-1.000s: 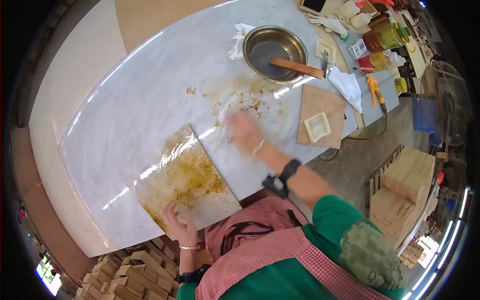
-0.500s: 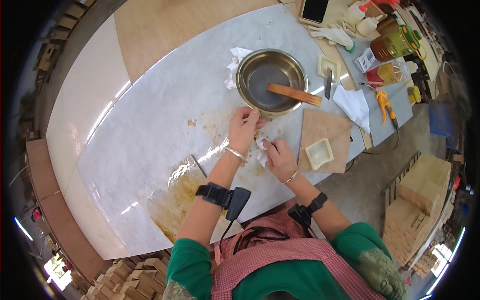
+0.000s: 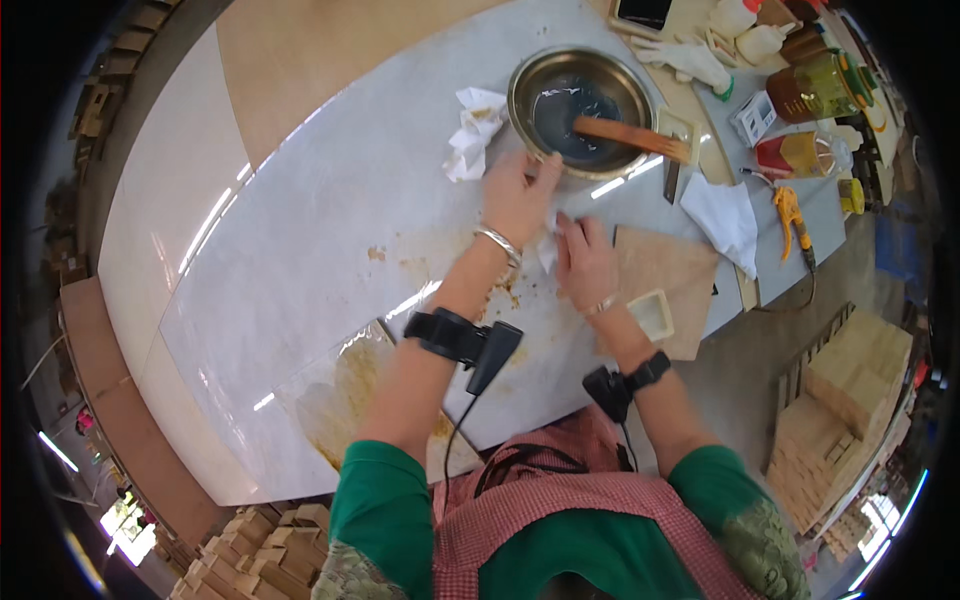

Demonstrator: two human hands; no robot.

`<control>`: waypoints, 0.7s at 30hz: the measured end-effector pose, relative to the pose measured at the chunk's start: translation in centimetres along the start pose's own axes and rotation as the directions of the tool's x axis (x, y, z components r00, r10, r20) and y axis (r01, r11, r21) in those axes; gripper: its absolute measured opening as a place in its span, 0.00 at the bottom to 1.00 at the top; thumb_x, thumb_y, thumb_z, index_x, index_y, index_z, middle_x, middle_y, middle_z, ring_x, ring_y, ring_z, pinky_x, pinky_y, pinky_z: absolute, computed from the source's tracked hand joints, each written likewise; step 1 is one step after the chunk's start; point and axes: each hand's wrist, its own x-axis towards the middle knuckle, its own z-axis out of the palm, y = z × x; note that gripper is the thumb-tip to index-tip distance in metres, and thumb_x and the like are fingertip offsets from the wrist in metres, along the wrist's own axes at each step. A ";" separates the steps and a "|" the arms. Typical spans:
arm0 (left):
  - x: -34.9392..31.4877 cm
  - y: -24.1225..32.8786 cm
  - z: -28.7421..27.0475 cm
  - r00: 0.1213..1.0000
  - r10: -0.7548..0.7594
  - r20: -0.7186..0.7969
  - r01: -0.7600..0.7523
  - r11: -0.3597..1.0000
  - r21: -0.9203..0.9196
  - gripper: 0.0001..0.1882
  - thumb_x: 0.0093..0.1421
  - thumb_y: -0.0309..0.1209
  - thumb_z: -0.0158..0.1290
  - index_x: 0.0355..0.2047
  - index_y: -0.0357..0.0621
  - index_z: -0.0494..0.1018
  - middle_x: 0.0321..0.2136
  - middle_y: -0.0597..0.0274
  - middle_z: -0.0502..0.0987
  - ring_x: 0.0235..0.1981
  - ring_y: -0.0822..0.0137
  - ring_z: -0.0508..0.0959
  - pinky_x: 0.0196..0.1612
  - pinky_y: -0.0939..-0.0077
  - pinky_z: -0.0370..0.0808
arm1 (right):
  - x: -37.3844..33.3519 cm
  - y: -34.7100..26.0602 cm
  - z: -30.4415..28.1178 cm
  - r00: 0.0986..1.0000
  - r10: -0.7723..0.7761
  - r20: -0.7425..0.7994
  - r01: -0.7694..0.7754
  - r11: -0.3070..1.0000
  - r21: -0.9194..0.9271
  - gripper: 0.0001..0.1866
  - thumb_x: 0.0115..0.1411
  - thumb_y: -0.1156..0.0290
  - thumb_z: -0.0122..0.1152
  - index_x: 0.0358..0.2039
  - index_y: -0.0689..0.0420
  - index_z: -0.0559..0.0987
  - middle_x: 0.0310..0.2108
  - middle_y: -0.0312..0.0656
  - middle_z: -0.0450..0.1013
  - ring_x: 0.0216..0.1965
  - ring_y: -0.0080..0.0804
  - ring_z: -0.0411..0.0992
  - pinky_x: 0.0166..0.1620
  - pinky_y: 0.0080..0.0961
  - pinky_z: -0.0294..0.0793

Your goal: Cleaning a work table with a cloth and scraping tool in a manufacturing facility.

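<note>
My left hand [image 3: 520, 200] pinches the near rim of a round metal bowl [image 3: 520, 125], with thumb and fingers closed at its edge. Dark liquid lies in the bowl, its surface rippled with highlights. A flat wooden stick [image 3: 635, 138] leans in it and reaches out over the right rim. Below the bowl, my right hand [image 3: 588, 262] is closed on a small white tissue [image 3: 547, 252], mostly hidden by the fingers. Brown stains and crumbs [image 3: 510, 290] spot the tabletop between my forearms. Crumpled white paper [image 3: 474, 135] lies left of the bowl.
Right of my right hand lies a brown board [image 3: 665, 260] with a small cream tray [image 3: 650, 315]. Beyond are a folded white cloth [image 3: 722, 222], a dark blade-like tool [image 3: 671, 180], an orange-handled corded tool [image 3: 790, 220], a glove [image 3: 690, 62] and bottles. A stained clear sheet [image 3: 345, 400] covers the near left.
The bowl has slid away from me and to the right, with my left hand at its rim. Its liquid now ripples, and the crumpled paper stands clear of it. My right hand moved forward with the tissue.
</note>
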 end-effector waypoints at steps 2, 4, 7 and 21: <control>-0.1 1.0 -1.5 0.940 0.324 -0.101 -0.252 0.866 0.431 0.15 0.55 0.37 0.53 0.39 0.41 0.71 0.31 0.61 0.73 0.30 0.66 0.75 0.32 0.73 0.73 | 0.6 -0.1 1.0 0.997 -0.069 -0.030 0.069 0.998 0.008 0.12 0.49 0.79 0.52 0.37 0.61 0.73 0.28 0.44 0.64 0.29 0.42 0.66 0.30 0.31 0.68; 0.3 0.8 -4.1 0.837 0.537 -0.109 -0.363 0.692 0.624 0.14 0.54 0.35 0.53 0.39 0.44 0.72 0.35 0.61 0.72 0.33 0.63 0.74 0.33 0.71 0.73 | -0.8 -3.1 2.8 0.974 -0.126 0.187 0.101 0.985 0.138 0.11 0.50 0.79 0.51 0.37 0.60 0.73 0.28 0.45 0.65 0.30 0.43 0.66 0.32 0.32 0.69; 0.7 -0.5 -7.3 0.819 0.573 0.006 -0.297 0.416 0.860 0.13 0.51 0.32 0.53 0.39 0.46 0.72 0.41 0.61 0.69 0.39 0.58 0.72 0.36 0.67 0.72 | -8.0 -8.5 4.2 0.865 -0.437 0.245 0.350 0.877 0.329 0.10 0.52 0.71 0.52 0.35 0.60 0.73 0.24 0.43 0.65 0.29 0.41 0.66 0.35 0.36 0.67; -19.9 -10.3 -5.9 0.805 0.554 0.212 -0.485 0.409 0.773 0.22 0.48 0.24 0.50 0.45 0.28 0.64 0.48 0.43 0.64 0.45 0.49 0.68 0.47 0.60 0.68 | -6.7 -7.4 1.0 0.957 -0.238 0.168 0.222 0.969 0.111 0.16 0.50 0.78 0.51 0.41 0.58 0.73 0.31 0.42 0.67 0.34 0.41 0.65 0.37 0.32 0.67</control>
